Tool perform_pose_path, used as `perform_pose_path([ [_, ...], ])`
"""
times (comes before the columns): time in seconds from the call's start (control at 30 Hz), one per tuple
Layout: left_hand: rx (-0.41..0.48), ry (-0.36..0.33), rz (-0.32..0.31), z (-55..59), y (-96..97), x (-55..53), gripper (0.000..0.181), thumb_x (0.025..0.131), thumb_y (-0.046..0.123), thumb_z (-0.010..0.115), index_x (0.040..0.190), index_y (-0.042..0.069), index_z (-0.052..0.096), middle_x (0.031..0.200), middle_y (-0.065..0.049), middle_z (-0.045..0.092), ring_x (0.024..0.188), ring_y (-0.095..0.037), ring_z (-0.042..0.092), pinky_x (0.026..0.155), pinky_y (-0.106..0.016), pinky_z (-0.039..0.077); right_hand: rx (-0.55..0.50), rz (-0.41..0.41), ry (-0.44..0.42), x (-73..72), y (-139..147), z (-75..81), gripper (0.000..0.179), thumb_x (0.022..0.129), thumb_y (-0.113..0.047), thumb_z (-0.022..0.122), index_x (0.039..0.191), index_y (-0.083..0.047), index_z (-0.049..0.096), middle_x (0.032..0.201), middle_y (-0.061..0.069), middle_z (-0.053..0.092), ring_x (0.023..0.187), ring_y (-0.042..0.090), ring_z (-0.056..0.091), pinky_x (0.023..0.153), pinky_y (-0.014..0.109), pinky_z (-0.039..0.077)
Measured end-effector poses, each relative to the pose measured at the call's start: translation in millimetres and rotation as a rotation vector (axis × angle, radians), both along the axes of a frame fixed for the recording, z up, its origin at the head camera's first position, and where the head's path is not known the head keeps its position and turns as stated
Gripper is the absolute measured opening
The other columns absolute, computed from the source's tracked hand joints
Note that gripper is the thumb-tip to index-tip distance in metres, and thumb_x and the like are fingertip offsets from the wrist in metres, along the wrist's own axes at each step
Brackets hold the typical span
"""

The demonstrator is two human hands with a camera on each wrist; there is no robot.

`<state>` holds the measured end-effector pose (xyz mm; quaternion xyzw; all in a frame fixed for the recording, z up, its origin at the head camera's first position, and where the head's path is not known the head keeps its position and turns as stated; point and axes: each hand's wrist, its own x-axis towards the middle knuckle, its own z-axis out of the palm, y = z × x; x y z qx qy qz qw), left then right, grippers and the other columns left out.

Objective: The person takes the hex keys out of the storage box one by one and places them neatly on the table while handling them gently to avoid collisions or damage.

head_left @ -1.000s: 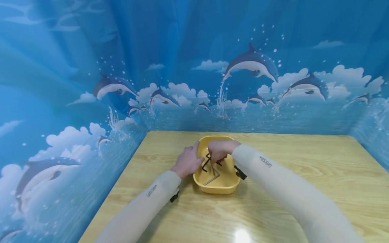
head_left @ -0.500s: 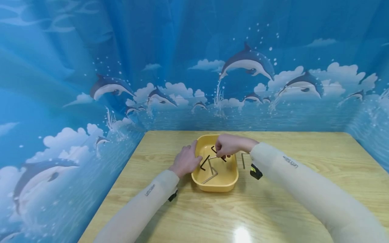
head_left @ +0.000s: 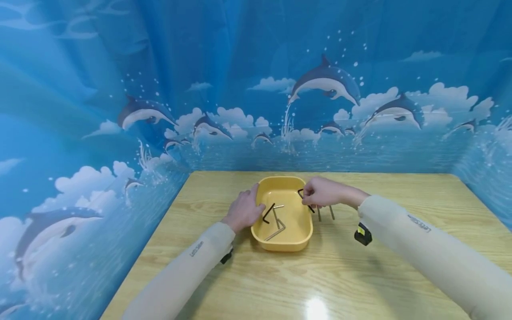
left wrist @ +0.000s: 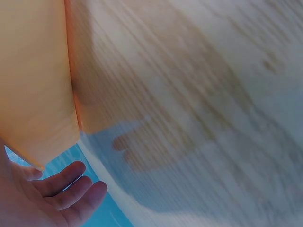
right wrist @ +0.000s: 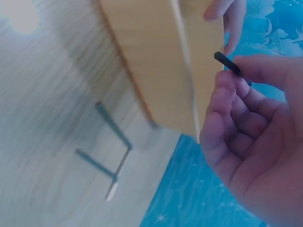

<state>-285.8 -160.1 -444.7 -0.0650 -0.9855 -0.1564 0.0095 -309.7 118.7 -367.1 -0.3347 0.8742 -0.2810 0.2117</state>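
Observation:
A yellow plastic basin [head_left: 282,246] stands on the table, holding a black hex key [head_left: 269,213] and silver hex keys [head_left: 276,232]. My left hand [head_left: 245,210] grips the basin's left rim, thumb over the inside and fingers along the outside; the left wrist view shows these fingers [left wrist: 71,191] beside the wall. Above the right rim, my right hand [head_left: 320,192] pinches another black hex key [right wrist: 227,63] between thumb and fingertips. Below that hand, two silver hex keys [right wrist: 113,125] lie on the table right of the basin, their bends partly hidden in the head view.
The wood-grain table [head_left: 400,213] extends to both sides of the basin. A blue dolphin-print curtain [head_left: 240,89] hangs behind the table and along its left side. Light glares off the table near the front [head_left: 317,306].
My right hand has come up out of the basin and moved right over its rim, carrying a black hex key. My left hand has stayed at the left rim.

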Motion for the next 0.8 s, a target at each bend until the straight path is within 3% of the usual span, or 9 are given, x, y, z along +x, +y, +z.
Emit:
perform_pose_path([
  [0.1,0.012,-0.003,0.001,-0.5,1.5,-2.0,0.075,0.099,0.038,0.054,0.161,0.012,0.022,0.149,-0.020,0.050,0.136,-0.037,0.048,0.110,-0.053,0.043,-0.020,-0.041,0.003,2.8,14,-3.9,0.023,0.099,-0.017,0.060,0.079,-0.008,0.066,0.062,-0.001,0.060,0.053,0.013,0.052,0.058,0.030,0.047],
  [0.37,0.020,-0.025,0.005,-0.7,0.9,2.0,0.075,0.099,0.038,0.053,0.161,0.012,0.020,0.154,-0.018,0.045,0.140,-0.036,0.044,0.113,-0.053,0.040,-0.010,-0.204,-0.014,11.0,47,-28.7,0.025,0.098,-0.015,0.060,0.074,-0.008,0.062,0.060,0.004,0.057,0.049,0.012,0.043,0.060,0.030,0.046],
  [0.63,0.043,-0.010,0.001,0.5,0.2,1.3,0.074,0.098,0.039,0.053,0.161,0.013,0.023,0.151,-0.020,0.047,0.137,-0.038,0.046,0.111,-0.055,0.042,0.049,-0.344,-0.022,6.6,72,-49.9,0.040,0.099,-0.018,0.060,0.061,-0.015,0.049,0.049,-0.005,0.040,0.045,0.011,0.034,0.062,0.031,0.044],
  [0.8,0.041,-0.011,0.001,1.4,-0.1,2.1,0.074,0.098,0.039,0.054,0.161,0.013,0.023,0.148,-0.021,0.050,0.135,-0.038,0.048,0.108,-0.055,0.044,0.079,-0.398,-0.045,2.5,81,-63.7,0.041,0.099,-0.020,0.060,0.060,-0.015,0.049,0.048,-0.004,0.041,0.044,0.011,0.035,0.060,0.031,0.043],
])
